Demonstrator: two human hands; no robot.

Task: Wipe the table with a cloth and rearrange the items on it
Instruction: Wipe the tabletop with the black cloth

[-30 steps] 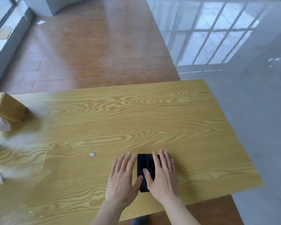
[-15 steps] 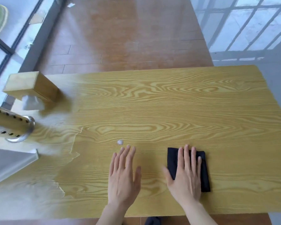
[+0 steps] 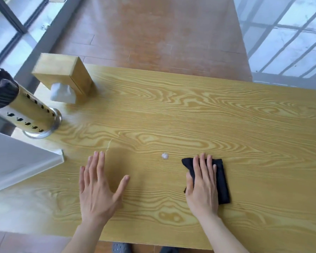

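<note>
— Where's the cloth (image 3: 221, 181)?
— Near right of the worktop (image 3: 190, 114), flat under the right hand (image 3: 202, 185), fingers spread.
— And the left hand (image 3: 97, 187)?
— Splayed, palm down, holding nothing; a white crumb (image 3: 165, 155) lies between them

Both bare forearms are reaching forward, well apart. The left hand (image 3: 97, 187) is lying flat, palm down, fingers spread, thumb angled outward. The right hand (image 3: 202, 185) is pressing flat, palm down, fingers together, pointing forward.
</note>
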